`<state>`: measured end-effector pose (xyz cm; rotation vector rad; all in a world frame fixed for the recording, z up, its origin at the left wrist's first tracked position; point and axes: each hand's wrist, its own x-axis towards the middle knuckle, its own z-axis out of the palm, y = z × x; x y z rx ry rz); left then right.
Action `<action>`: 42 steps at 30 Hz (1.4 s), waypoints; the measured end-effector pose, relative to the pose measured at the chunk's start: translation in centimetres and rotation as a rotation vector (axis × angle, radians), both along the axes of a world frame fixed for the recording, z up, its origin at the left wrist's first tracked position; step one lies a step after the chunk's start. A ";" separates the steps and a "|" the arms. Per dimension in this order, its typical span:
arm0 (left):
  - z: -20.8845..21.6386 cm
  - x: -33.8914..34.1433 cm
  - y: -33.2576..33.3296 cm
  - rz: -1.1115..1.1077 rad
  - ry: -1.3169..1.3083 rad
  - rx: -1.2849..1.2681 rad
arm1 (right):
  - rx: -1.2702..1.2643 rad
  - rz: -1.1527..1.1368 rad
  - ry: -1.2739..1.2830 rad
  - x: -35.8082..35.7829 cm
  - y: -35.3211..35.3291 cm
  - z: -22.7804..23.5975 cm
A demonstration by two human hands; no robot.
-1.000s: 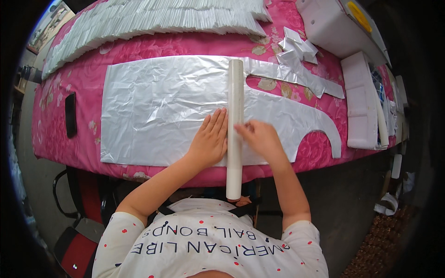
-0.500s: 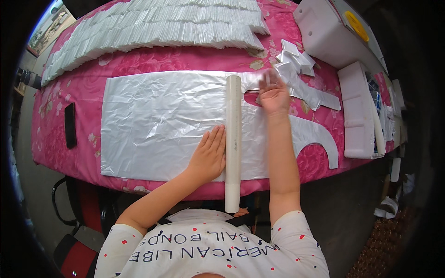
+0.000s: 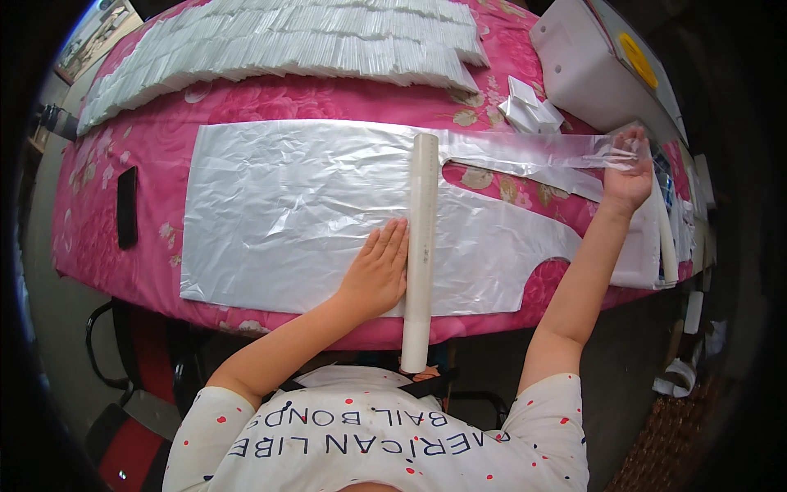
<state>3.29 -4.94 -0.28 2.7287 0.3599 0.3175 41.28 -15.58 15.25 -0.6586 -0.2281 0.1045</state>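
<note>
The left hand (image 3: 379, 275) lies flat on the plastic sheet (image 3: 303, 213) beside the tube (image 3: 420, 246); the right hand (image 3: 627, 176) pinches the far strap (image 3: 525, 156) out right. Best keep the palm pressing and the strap taut and straight

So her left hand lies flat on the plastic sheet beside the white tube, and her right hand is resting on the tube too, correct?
Not quite. The left hand does lie flat on the plastic sheet beside the white tube, but the head view shows the right hand far off to the right, holding the sheet's strap end.
</note>
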 end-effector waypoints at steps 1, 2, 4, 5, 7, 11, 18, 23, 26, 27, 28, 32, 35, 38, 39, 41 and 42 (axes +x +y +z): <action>0.0 0.0 0.0 -0.001 -0.004 0.000 | -0.043 0.027 -0.058 -2.1 1.4 1.5; -0.1 -0.1 0.1 0.003 -0.007 -0.001 | -0.086 0.058 -0.115 -4.3 3.0 2.6; -0.1 -0.1 0.0 0.006 -0.008 0.012 | -0.446 0.004 -0.481 -7.4 5.5 2.0; -0.1 -0.1 0.0 0.007 -0.006 0.019 | -0.632 -0.058 -0.678 -10.1 7.8 0.8; 0.1 -0.1 0.0 0.008 -0.011 0.012 | -0.777 -0.009 -0.990 -19.6 13.7 -2.8; -1.5 -0.3 0.0 0.009 -0.098 0.043 | -0.800 0.362 -1.245 -36.3 21.9 -10.5; -1.0 0.4 -0.1 -0.018 -0.026 0.000 | -1.217 0.805 -1.212 -46.0 25.7 -15.4; -1.4 -0.2 0.8 -0.057 -0.163 -0.145 | -0.875 0.963 -1.240 -43.4 18.4 -8.4; 0.8 -1.0 4.2 -0.042 -0.214 -0.461 | -0.741 0.715 -1.236 -38.1 11.2 -6.7; 1.4 -1.3 5.5 0.061 -0.229 -0.685 | -0.778 0.614 -1.256 -36.2 8.9 -6.1; 1.6 -0.2 6.4 0.113 -0.238 -0.931 | -0.861 0.476 -1.260 -33.8 6.3 -6.0; 3.8 5.9 8.5 0.311 -0.534 -1.546 | -1.208 0.352 -1.228 -28.4 -0.4 -7.8; 3.8 8.6 9.3 0.476 -0.360 -1.866 | -1.254 0.470 -1.187 -26.4 -2.4 -9.7; 3.5 9.4 9.9 0.515 -0.253 -1.960 | -1.295 0.532 -1.330 -24.6 -3.0 -10.8; 3.7 9.2 10.1 0.523 -0.242 -1.975 | -1.305 0.545 -1.389 -24.1 -2.9 -10.9; 3.6 8.6 10.7 0.518 -0.251 -1.849 | -1.345 0.588 -1.510 -23.5 -2.3 -10.4; 3.6 7.9 10.9 0.513 -0.270 -1.701 | -1.359 0.612 -1.576 -23.4 -1.9 -10.2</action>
